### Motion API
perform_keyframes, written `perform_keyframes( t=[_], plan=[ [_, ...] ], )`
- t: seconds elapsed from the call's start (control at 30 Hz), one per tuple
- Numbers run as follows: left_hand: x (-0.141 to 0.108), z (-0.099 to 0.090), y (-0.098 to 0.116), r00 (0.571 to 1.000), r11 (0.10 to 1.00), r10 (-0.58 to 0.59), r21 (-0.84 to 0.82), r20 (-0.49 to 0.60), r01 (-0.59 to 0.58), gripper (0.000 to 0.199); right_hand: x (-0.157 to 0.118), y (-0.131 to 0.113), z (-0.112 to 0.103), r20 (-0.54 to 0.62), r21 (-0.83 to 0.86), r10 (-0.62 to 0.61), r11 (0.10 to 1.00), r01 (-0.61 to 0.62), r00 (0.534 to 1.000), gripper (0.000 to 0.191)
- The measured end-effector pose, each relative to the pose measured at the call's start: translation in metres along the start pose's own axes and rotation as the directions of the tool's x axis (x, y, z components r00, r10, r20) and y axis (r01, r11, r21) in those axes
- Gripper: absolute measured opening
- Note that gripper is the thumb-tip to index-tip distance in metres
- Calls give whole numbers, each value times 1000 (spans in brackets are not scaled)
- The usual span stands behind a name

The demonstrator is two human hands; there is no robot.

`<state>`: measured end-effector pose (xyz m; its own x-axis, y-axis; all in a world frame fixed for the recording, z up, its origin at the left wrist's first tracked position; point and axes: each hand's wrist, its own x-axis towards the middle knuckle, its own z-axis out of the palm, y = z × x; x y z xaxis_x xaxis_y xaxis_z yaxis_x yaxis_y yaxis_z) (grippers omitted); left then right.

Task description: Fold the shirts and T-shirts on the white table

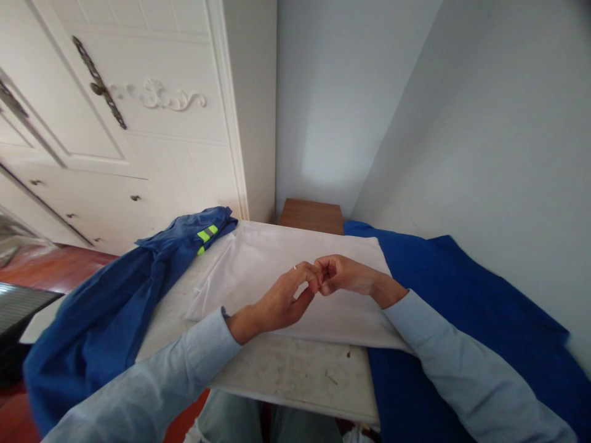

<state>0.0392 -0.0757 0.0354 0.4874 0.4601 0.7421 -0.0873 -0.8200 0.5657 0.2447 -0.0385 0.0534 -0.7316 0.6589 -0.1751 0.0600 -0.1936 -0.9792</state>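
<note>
My left hand (pixel 287 296) and my right hand (pixel 340 274) meet over the middle of the table, fingertips touching. Thumb and index finger of the left are pinched together, with a ring on one finger. The right hand's fingers are curled closed against the left's tips. Anything held between them is hidden or too small to make out. Beneath both hands lies a folded white cloth (pixel 268 252), spread fairly flat with some creases at its left end.
Blue work clothing (pixel 157 264) with a yellow-green and grey stripe drapes over the table's left side. Blue fabric (pixel 443 283) covers the right side. The worn white tabletop (pixel 300 369) shows in front. Behind stand a brown wooden piece (pixel 311 215) and a white wardrobe (pixel 184 154).
</note>
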Motion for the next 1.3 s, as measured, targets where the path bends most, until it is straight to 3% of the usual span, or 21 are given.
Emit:
perform_keyframes(
  t=[0.33,0.5,0.73,0.93,1.17,1.3],
  plan=[
    [0,0,-1,994,994,-54,86,-94,62,3,0,-2,0,-19,4,4,1000,-4,1000,38],
    [-1,-1,-1,988,986,54,167,-147,-29,14,-2,-2,-1,-10,6,44,999,-44,999,40],
    [-3,-6,-3,991,932,130,339,18,-129,14,-2,2,-5,41,14,98,995,-98,994,44],
    [-3,-14,1,965,814,132,531,227,-236,12,-2,1,-3,32,37,115,993,-116,993,41],
    [-1,-14,7,963,828,93,518,252,-216,19,-4,0,-3,53,29,102,994,-103,993,42],
    [0,-13,5,969,856,91,479,229,-193,18,-5,0,-1,151,38,101,993,-108,983,50]
  ],
)
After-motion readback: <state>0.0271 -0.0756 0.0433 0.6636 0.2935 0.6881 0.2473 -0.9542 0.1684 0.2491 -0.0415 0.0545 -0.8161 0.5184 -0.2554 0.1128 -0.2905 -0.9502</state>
